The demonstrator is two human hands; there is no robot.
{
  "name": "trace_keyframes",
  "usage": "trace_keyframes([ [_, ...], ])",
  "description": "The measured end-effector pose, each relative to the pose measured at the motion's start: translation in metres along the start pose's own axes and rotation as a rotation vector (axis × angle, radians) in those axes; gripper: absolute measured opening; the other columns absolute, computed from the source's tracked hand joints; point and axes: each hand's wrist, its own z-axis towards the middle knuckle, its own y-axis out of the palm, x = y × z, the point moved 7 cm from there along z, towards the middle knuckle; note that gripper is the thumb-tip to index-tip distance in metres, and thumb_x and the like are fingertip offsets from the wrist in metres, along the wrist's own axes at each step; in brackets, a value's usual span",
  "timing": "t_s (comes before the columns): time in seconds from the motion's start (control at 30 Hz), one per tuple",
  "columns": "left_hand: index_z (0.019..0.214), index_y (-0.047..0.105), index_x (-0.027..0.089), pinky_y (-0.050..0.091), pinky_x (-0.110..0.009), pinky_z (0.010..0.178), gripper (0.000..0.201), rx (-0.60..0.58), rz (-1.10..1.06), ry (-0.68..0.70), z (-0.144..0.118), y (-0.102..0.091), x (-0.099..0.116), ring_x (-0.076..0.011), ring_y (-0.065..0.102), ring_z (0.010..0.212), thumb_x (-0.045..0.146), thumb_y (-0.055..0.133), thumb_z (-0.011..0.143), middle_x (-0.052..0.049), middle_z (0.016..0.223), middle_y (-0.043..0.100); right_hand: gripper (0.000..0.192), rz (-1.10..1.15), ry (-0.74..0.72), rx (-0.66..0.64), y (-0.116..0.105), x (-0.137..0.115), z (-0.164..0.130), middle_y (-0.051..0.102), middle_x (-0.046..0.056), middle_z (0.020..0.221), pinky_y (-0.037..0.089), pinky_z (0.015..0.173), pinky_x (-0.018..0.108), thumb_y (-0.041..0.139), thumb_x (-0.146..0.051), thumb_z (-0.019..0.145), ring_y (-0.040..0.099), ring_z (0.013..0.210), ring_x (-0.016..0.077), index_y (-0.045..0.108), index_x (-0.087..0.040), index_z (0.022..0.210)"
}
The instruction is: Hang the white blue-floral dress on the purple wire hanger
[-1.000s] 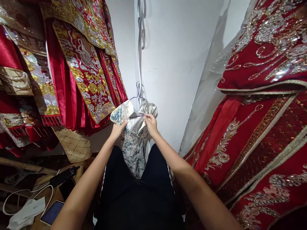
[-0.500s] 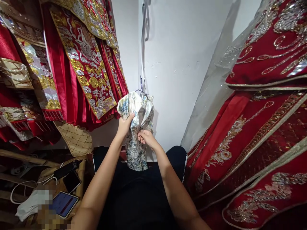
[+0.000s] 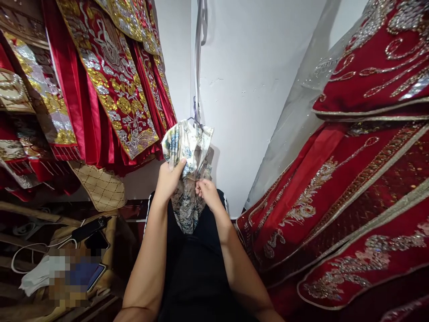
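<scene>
A cream garment with a blue and yellow-green floral print (image 3: 188, 142) hangs in front of me on a thin dark hanger (image 3: 195, 119). Its collar area faces up, and the lower part drapes down between my knees. My left hand (image 3: 168, 180) is closed on its left side, thumb on top and the other fingers hidden beneath the cloth. Lower on the front, my right hand (image 3: 207, 191) is closed in a pinch at the fabric's edge. Whatever small part lies between those fingertips is too small to make out.
A white strap (image 3: 198, 58) runs up the wall above the hanger. Red embroidered garments (image 3: 117, 85) hang at left, and beaded red ones (image 3: 311, 197) at right. Low on the left, a bamboo stand (image 3: 110, 232) bears a phone (image 3: 97, 277), a black device (image 3: 87, 229) and white cable.
My right hand has pulled slightly away from my left, still pinched at the front. My knees have come closer together around the garment's lower end. The view has shifted a little.
</scene>
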Motion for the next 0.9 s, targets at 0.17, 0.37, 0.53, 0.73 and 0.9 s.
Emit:
trace_keyframes([
  [0.17, 0.097, 0.069, 0.012, 0.047, -0.028, 0.077, 0.038, 0.043, 0.009, -0.023, -0.008, -0.005, 0.005, -0.0210, 0.063, 0.087, 0.048, 0.067, 0.084, -0.008, 0.096, 0.070, 0.027, 0.075, 0.013, 0.019, -0.009, 0.001, -0.010, 0.056, -0.003, 0.057, 0.027, 0.041, 0.020, 0.051, -0.046, 0.085, 0.042, 0.043, 0.0075, 0.054, -0.020, 0.077],
  [0.37, 0.088, 0.067, 0.014, 0.048, -0.028, 0.072, 0.034, -0.001, 0.078, -0.010, -0.027, 0.001, 0.016, -0.0198, 0.062, 0.078, 0.048, 0.065, 0.085, -0.005, 0.081, 0.067, 0.028, 0.151, 0.045, 0.017, 0.007, 0.000, -0.002, 0.056, -0.004, 0.054, 0.027, 0.040, 0.021, 0.056, -0.048, 0.081, 0.039, 0.039, 0.0076, 0.050, -0.021, 0.078],
  [0.53, 0.112, 0.065, 0.017, 0.051, -0.034, 0.091, 0.035, 0.185, 0.001, 0.037, -0.024, -0.023, -0.002, -0.0241, 0.066, 0.103, 0.039, 0.067, 0.085, -0.010, 0.107, 0.069, 0.021, 0.177, 0.045, 0.075, -0.009, -0.008, -0.008, 0.050, -0.004, 0.053, 0.023, 0.041, 0.019, 0.053, -0.036, 0.079, 0.035, 0.041, 0.0052, 0.047, -0.020, 0.066],
  [0.73, 0.141, 0.038, 0.021, 0.035, -0.042, 0.114, 0.072, 0.466, 0.227, 0.137, -0.043, -0.047, -0.049, -0.0284, 0.042, 0.138, 0.019, 0.069, 0.076, -0.017, 0.149, 0.036, 0.019, 0.123, 0.114, -0.047, 0.002, -0.007, -0.015, 0.059, 0.001, 0.050, 0.022, 0.039, 0.019, 0.057, -0.030, 0.073, 0.035, 0.038, 0.0059, 0.057, -0.017, 0.060],
  [0.9, 0.114, 0.057, 0.023, 0.034, -0.048, 0.111, 0.042, 0.079, 0.414, 0.094, -0.068, 0.010, -0.083, -0.0321, 0.042, 0.135, 0.014, 0.064, 0.073, -0.013, 0.137, 0.048, 0.019, 0.094, 0.112, -0.110, 0.022, -0.002, -0.022, 0.062, 0.003, 0.051, 0.021, 0.038, 0.020, 0.055, -0.028, 0.074, 0.035, 0.037, 0.0064, 0.060, -0.017, 0.059],
])
